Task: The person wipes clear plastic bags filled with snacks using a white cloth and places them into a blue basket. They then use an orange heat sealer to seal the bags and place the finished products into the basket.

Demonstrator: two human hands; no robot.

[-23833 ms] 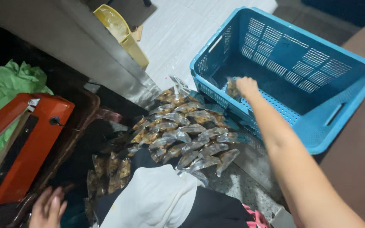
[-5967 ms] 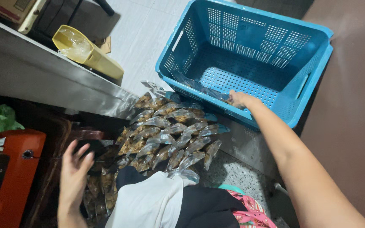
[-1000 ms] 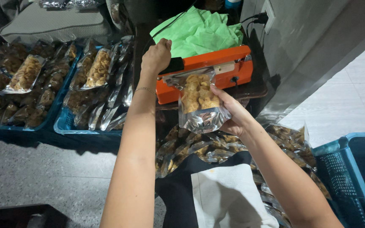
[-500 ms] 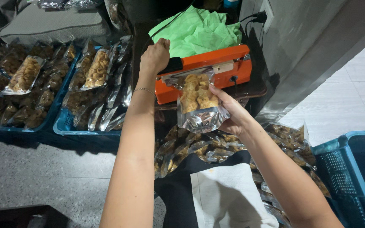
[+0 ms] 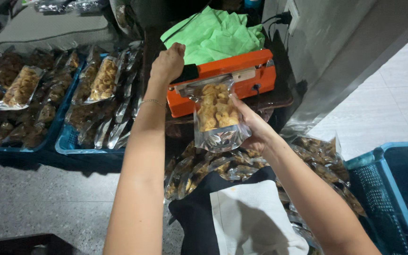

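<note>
L hand fist closed on black handle of orange sealer. R hand fingers wrapped round snack pouch, top edge under sealer bar.

The sealing machine sits just beyond both hands, the left hand on its handle end and the right hand below its front, holding a pouch whose top lies in the machine. A cloth lies behind the machine. Trays of pouches lie left of the left hand, loose pouches beneath the right hand, and a basket right of the right forearm.
</note>
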